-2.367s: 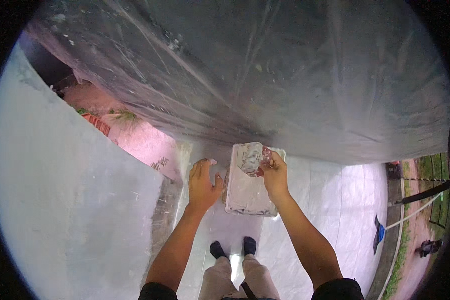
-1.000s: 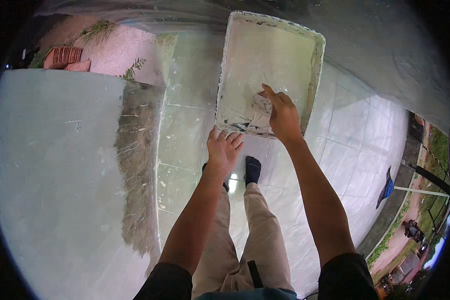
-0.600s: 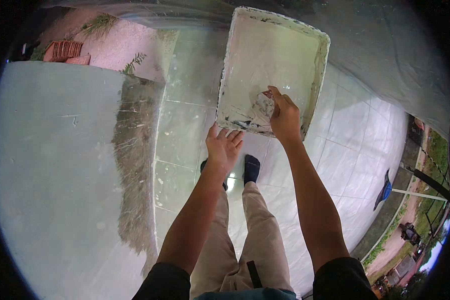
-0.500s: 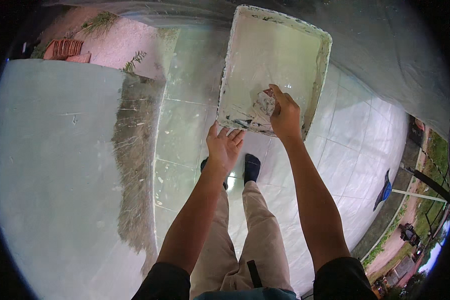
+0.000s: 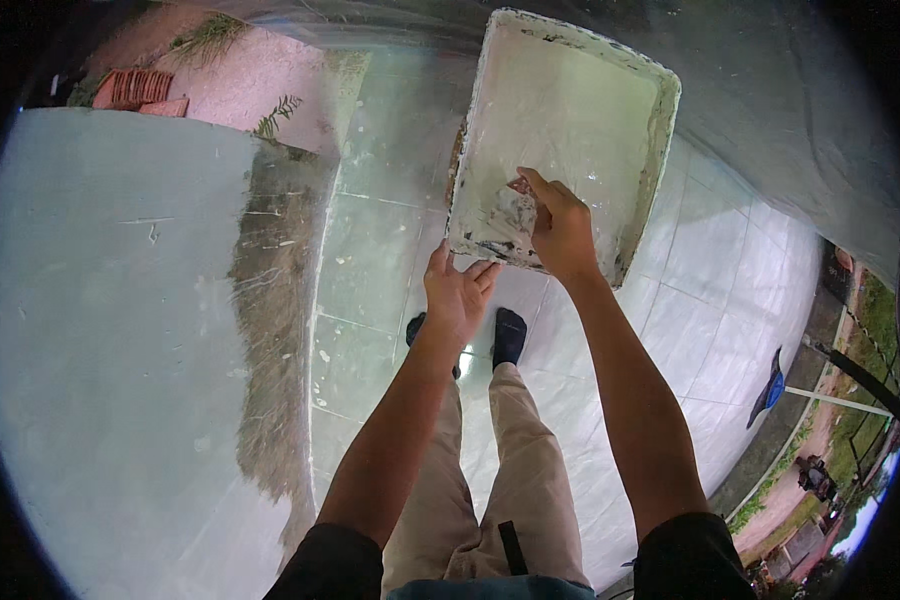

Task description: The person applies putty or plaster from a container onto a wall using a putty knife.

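Note:
A shallow rectangular tray point(image 5: 638, 210), its rim crusted with white and dark smears, holds a pale greenish-white liquid. My left hand point(image 5: 457, 297) is at its near left corner, the thumb against the side and the other fingers curled along the near edge. Inside the tray, close to that edge, my right hand point(image 5: 564, 228) is closed on a crumpled, wet, whitish wad point(image 5: 513, 212). Whether the wad is cloth or plastic I cannot tell. Dark streaks show on the tray floor beside it. My palm hides part of the wad.
Glossy floor tiles point(image 5: 370, 265) lie under my dark-socked feet point(image 5: 509, 335). At the left is a pale wall point(image 5: 110, 300) with a rough brown-grey strip point(image 5: 270, 330). Grey sheeting point(image 5: 770, 120) hangs at the far right. A blue-and-black object point(image 5: 767, 388) lies near the right floor edge.
Within the tray, my right hand and the wad have shifted left. The tray and my left hand sit a little further right in view. A brown edge now shows beside the tray's left side.

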Demonstrator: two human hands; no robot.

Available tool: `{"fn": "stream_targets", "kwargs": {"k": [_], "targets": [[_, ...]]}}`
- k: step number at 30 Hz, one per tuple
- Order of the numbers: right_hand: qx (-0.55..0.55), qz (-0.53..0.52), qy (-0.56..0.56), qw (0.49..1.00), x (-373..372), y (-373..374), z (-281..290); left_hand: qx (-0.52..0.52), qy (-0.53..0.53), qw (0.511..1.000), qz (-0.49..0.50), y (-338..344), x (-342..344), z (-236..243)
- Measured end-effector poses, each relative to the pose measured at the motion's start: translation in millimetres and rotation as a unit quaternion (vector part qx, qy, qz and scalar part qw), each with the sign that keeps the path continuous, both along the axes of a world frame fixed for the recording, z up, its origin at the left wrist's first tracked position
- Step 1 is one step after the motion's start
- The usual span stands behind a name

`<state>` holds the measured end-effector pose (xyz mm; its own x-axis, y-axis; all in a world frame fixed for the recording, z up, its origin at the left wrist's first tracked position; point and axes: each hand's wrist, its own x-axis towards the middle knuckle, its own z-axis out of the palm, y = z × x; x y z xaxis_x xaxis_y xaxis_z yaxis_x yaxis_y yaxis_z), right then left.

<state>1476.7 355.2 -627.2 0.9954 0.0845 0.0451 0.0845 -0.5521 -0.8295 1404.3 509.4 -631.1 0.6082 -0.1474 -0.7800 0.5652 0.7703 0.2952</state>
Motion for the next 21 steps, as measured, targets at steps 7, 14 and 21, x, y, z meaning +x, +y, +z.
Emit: {"fn": "stream_targets", "kwargs": {"k": [7,14,21], "targets": [[-0.038,0.017,-0.027,0.999,15,5,-6,-0.012,-0.013,1.000,0.004,-2,3,-4],[-0.017,0.028,-0.014,0.999,14,9,-14,-0.019,-0.001,1.000,0.007,0,4,-1],[-0.053,0.038,-0.042,0.997,-1,22,-15,-0.017,-0.015,1.000,0.008,-2,4,4]]}}
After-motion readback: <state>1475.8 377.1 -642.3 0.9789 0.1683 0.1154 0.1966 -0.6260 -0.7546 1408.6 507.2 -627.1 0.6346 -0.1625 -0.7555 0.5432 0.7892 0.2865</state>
